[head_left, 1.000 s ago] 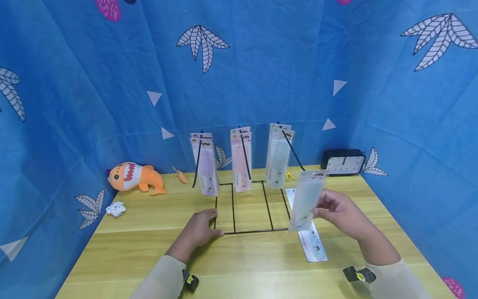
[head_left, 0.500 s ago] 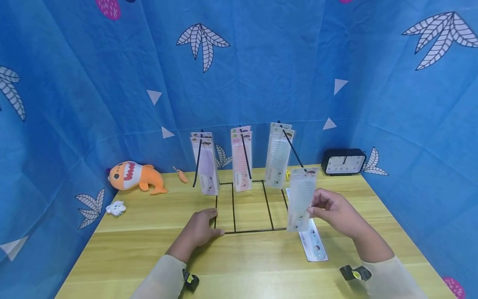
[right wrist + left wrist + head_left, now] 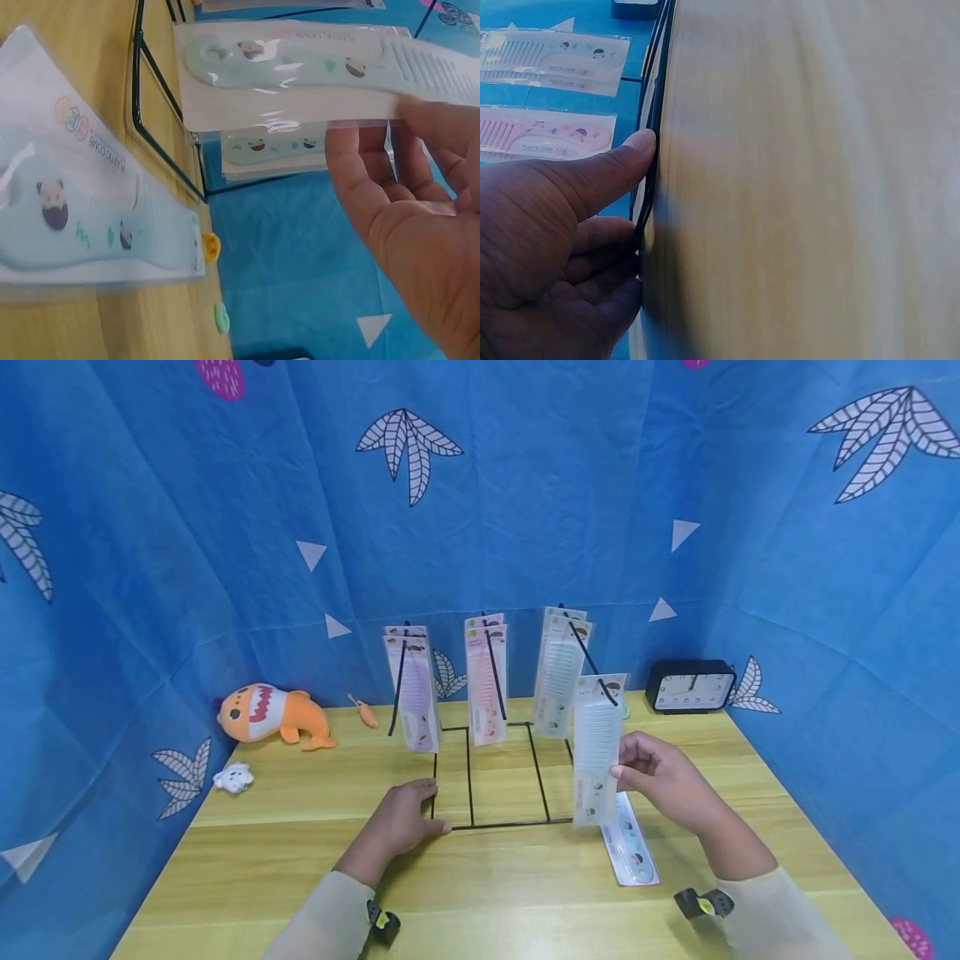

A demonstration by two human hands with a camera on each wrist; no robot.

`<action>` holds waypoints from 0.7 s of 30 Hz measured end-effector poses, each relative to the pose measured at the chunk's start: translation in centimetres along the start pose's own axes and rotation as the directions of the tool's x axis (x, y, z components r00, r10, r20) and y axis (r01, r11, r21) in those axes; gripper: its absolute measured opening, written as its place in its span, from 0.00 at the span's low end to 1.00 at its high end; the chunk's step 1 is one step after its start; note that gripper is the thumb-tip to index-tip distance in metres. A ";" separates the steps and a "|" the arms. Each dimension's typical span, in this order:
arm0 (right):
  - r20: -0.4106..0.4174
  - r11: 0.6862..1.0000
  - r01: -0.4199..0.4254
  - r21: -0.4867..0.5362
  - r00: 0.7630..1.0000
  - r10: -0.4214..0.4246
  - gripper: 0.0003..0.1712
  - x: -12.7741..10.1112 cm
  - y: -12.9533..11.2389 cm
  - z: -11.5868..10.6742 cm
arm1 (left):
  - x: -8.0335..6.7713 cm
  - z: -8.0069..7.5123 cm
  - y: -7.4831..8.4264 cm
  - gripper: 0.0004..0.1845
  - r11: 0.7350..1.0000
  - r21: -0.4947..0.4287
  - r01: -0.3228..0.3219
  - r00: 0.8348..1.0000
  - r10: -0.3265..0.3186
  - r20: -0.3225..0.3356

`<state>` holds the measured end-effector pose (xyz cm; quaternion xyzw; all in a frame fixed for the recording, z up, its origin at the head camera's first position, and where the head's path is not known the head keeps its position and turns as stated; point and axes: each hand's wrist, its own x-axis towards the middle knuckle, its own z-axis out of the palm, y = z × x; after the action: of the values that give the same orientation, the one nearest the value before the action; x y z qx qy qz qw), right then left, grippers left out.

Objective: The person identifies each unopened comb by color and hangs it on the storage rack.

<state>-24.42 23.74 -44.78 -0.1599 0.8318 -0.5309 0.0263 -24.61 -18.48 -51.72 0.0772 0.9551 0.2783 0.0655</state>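
My right hand [image 3: 667,781] pinches a packaged pale green plastic comb [image 3: 597,752] by the edge of its pack. The tip of the rack's right hook shows in front of the top of that pack. At the front left corner of the black wire rack [image 3: 510,824], my left hand [image 3: 401,818] holds the base; its thumb lies on the front wire in the left wrist view. Packaged combs hang in pairs from the hooks: purple [image 3: 415,693], pink [image 3: 486,693] and pale green [image 3: 558,668]. Another packaged green comb [image 3: 82,187] lies on the table, partly hidden in the head view.
An orange plush shark [image 3: 277,714], a small white toy [image 3: 233,778] and a small orange object [image 3: 365,714] sit on the left. A black clock [image 3: 690,687] stands at the back right. Blue patterned cloth [image 3: 480,527] surrounds the wooden table [image 3: 517,893].
My right hand has moved left with the packaged comb, and the pack's top has risen to the right hook's tip. My left hand stays on the rack's corner.
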 end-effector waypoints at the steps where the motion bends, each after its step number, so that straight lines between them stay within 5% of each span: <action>1: -0.012 1.000 -0.007 -0.004 1.000 0.007 0.11 0.2 -0.1 0.1 | 0.0 0.0 0.0 0.38 1.000 0.001 0.000 1.000 0.000 -0.001; 21: -0.171 0.996 -0.093 -0.013 0.981 0.090 0.13 6.8 0.1 1.8 | 0.0 0.0 -0.1 0.39 1.000 -0.005 -0.012 1.000 0.012 -0.003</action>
<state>-30.49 20.26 -44.79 -0.0758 0.8430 -0.5321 -0.0223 -24.61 -18.53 -51.77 0.0822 0.9540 0.2814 0.0624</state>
